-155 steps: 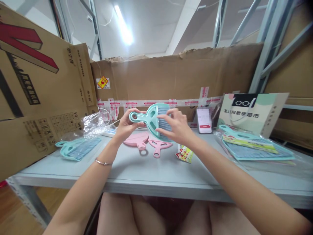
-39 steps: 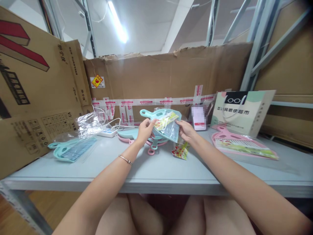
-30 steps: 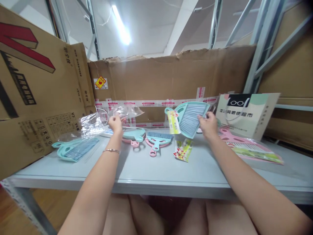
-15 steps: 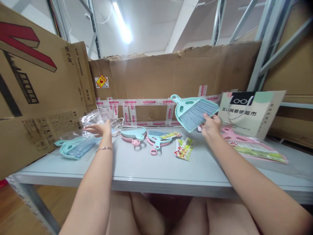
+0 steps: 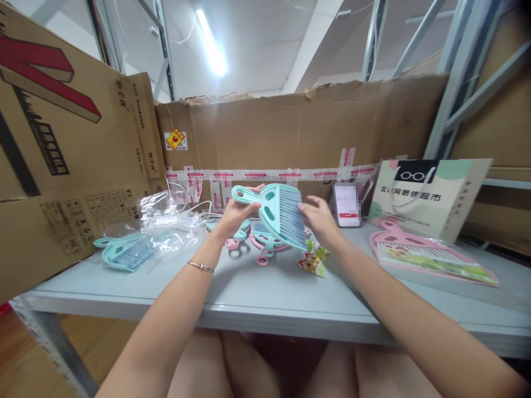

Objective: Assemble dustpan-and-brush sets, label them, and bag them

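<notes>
A mint-green dustpan with a matching brush (image 5: 286,213) nested in it is held up above the table, its grey-blue bristles facing right. My left hand (image 5: 240,213) grips it by the handle end, thumb on the front. At the bristle edge, the bent fingers of my right hand (image 5: 319,221) pinch the set. Below, more mint and pink dustpan sets (image 5: 262,258) lie partly hidden behind the held one. Crumpled yellow-green printed cards (image 5: 317,262) rest under my right hand. Another mint dustpan set (image 5: 124,253) lies at left, near clear plastic wrapping (image 5: 166,215).
At right, a pink dustpan set (image 5: 431,254) lies in clear plastic before a printed paper bag (image 5: 404,193). A phone (image 5: 347,205) leans at the back. Large cardboard boxes (image 5: 265,132) wall the grey table (image 5: 249,296) at the back and left.
The mint dustpan set has come leftward and down to the middle. My left hand has left the plastic wrapping and taken its handle end. The phone now shows.
</notes>
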Tool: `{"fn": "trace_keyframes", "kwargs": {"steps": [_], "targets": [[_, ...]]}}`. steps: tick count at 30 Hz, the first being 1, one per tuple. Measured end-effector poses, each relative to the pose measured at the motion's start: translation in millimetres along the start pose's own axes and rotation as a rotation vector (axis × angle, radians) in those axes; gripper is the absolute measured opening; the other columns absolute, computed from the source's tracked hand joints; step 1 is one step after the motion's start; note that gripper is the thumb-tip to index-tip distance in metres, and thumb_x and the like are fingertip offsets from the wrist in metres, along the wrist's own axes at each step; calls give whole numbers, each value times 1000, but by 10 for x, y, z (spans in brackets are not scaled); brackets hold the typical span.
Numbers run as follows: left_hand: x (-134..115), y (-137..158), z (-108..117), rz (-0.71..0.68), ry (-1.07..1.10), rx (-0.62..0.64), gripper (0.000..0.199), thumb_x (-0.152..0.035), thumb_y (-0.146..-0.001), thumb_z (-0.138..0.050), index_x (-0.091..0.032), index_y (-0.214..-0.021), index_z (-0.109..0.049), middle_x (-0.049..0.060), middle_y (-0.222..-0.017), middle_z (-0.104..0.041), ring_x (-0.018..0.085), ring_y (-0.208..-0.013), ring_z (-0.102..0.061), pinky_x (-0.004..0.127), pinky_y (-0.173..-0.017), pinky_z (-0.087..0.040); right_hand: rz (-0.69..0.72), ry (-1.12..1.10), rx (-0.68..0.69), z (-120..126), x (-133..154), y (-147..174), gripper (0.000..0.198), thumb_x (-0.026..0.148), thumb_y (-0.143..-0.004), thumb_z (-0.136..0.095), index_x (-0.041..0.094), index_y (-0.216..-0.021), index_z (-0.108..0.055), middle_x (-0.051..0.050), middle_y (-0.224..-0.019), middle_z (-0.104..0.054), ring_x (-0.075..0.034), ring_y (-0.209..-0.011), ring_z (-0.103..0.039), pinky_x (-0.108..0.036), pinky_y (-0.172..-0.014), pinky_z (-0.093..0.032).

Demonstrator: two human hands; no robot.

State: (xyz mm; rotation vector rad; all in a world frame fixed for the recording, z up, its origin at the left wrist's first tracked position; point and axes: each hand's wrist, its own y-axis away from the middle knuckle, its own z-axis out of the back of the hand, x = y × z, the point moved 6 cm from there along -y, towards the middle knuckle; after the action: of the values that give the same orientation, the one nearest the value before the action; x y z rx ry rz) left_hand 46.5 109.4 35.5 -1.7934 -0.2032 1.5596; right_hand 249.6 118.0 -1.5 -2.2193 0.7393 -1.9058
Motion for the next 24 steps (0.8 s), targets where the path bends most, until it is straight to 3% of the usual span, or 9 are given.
{"fn": "trace_keyframes", "kwargs": {"steps": [2,4,7,9,11,14,17,21,24], "targets": [[-36,11,0,-9,-20,-14,41,-35,-64,-73,-17,-98,-58,13,-128,-54,24,-103,-59,32,-77,-53,377,228,-96,-9,293,87,35,28,-73,-62,25,-105,-51,-5,-109,-53,-20,-103,-52,-40,-90,-44],[-80,13,-37,-29,-27,4,38,-33,-64,-73,-17,-96,-59,13,-128,-53,25,-104,-58,32,-75,-53,666,487,37,-206,472,218,33,34,-73,-63,27,-105,-54,-6,-117,-46,-23,-116,-43,-44,-100,-34],[-182,14,-102,-93,-54,44,37,-29,-61,-75,-16,-92,-60,12,-121,-58,26,-105,-58,33,-78,-51,766,730,318,-500,478,313,27,38,-74,-62,27,-99,-60,-7,-117,-40,-26,-117,-40,-47,-103,-31],[-275,12,-72,-147,-131,23,37,-29,-57,-77,-15,-87,-60,11,-110,-63,25,-102,-59,33,-79,-50,794,783,347,-555,522,286,26,39,-73,-64,26,-96,-60,-7,-115,-37,-27,-116,-39,-47,-102,-32],[-406,20,110,-241,-244,-149,35,-33,-57,-77,-16,-83,-59,9,-100,-65,23,-98,-59,31,-77,-50,864,782,225,-485,660,195,24,36,-72,-65,25,-93,-59,-7,-115,-36,-28,-117,-37,-48,-102,-31],[-620,149,535,-420,-504,-625,30,-38,-66,-71,-18,-80,-54,6,-92,-62,20,-94,-58,30,-77,-48,941,738,33,-300,826,16,25,28,-76,-59,26,-101,-57,-7,-121,-36,-28,-119,-37,-48,-102,-32],[-649,216,711,-413,-913,-819,32,-38,-64,-74,-19,-75,-51,5,-85,-57,22,-99,-53,31,-83,-44,881,851,191,-338,634,-139,28,17,-77,-53,25,-104,-57,-7,-127,-40,-26,-113,-47,-42,-94,-41],[-396,85,597,-192,-1348,-549,30,-41,-68,-70,-20,-81,-52,7,-91,-58,26,-102,-50,31,-80,-42,698,1156,469,-539,-31,-178,39,4,-74,-45,27,-101,-63,-5,-130,-49,-21,-95,-60,-32,-74,-48],[-178,14,487,-34,-1508,-300,27,-36,-69,-69,-21,-86,-54,8,-94,-59,26,-97,-53,30,-73,-42,637,1199,640,-669,-427,-128,47,1,-68,-49,29,-101,-65,-3,-126,-56,-19,-87,-64,-26,-70,-48]]}}
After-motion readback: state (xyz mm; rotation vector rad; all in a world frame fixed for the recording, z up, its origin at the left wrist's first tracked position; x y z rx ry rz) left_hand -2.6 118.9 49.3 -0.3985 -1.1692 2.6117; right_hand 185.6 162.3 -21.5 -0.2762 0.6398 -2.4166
